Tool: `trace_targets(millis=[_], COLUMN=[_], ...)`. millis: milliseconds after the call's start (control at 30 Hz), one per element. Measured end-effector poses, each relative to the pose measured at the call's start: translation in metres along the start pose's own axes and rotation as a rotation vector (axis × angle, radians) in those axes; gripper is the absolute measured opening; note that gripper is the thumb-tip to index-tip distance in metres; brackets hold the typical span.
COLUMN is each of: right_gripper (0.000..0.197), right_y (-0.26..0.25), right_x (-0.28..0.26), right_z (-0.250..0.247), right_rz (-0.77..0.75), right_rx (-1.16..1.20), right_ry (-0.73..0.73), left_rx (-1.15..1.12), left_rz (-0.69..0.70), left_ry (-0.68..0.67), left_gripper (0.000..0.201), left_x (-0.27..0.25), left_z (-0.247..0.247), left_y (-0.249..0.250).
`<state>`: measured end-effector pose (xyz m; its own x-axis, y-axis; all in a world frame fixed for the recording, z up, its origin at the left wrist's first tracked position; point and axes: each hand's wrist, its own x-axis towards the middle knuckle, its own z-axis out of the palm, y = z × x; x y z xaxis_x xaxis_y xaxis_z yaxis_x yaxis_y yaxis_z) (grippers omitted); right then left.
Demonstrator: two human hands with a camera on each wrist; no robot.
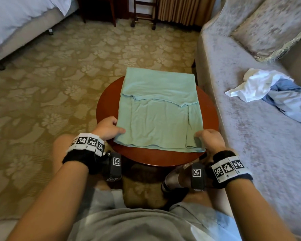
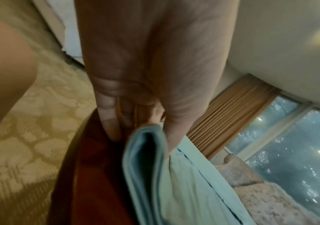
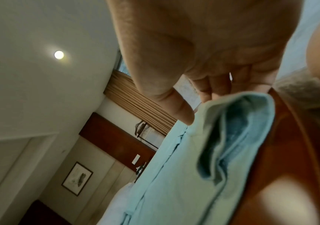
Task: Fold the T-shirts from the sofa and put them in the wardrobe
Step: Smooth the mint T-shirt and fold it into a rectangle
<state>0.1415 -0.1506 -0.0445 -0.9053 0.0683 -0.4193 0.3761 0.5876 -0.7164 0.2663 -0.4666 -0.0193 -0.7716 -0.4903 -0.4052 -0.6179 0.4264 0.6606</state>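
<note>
A light green T-shirt (image 1: 159,110) lies partly folded on a round red-brown table (image 1: 108,100), its far part doubled back toward me. My left hand (image 1: 109,127) pinches the near left corner of the T-shirt (image 2: 184,182), thumb on top and fingers (image 2: 112,121) underneath. My right hand (image 1: 208,139) pinches the near right corner of the T-shirt (image 3: 174,182), which is lifted slightly off the table (image 3: 290,152). A white garment (image 1: 257,84) and a light blue one (image 1: 288,100) lie crumpled on the sofa (image 1: 241,136) at my right.
The grey sofa runs along the right side with a patterned cushion (image 1: 274,26) at its back. A bed (image 1: 21,23) stands at the far left. Dark wooden furniture legs (image 1: 142,13) and a curtain (image 1: 184,9) line the far wall. Patterned carpet (image 1: 50,84) surrounds the table.
</note>
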Motion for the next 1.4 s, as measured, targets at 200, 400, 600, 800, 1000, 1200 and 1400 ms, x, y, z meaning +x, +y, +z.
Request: trace_targets(millis=[200,400,600,800,1000,1200,1400], right_gripper=[0.034,0.053,0.032,0.022,0.017,0.015,0.018], right_y=[0.006,0.016,0.038,0.029,0.004,-0.001,-0.002], right_x=[-0.016,-0.017,-0.013,-0.006,-0.018,-0.018,0.000], right_z=[0.004,0.002,-0.001,-0.008,-0.013,-0.021,-0.013], right_rz=[-0.205,-0.282,-0.421,-0.542,-0.566,-0.539,-0.358], right_rx=[0.157,0.122,0.097,0.113,0.358,0.428,0.396], right_ry=[-0.109,-0.156,0.038,0.146,0.107,0.037,-0.027], left_rx=[-0.091,-0.077,-0.141,0.314,0.061,0.010,-0.216], left_rz=[0.203,0.248,0.334,0.402,0.535,0.534,0.378], left_ry=[-0.181,-0.266,-0.139,0.357,0.209,0.219,0.127], left_gripper=[0.057,0.074,0.048,0.017,0.020,0.025,0.023], left_x=[-0.017,-0.022,-0.014,-0.013,-0.009,-0.015,0.003], left_z=[0.002,0.007,0.007,-0.002,-0.011,-0.025,-0.022], left_y=[-0.012,-0.021,-0.028,-0.022,-0.009,0.000,0.001])
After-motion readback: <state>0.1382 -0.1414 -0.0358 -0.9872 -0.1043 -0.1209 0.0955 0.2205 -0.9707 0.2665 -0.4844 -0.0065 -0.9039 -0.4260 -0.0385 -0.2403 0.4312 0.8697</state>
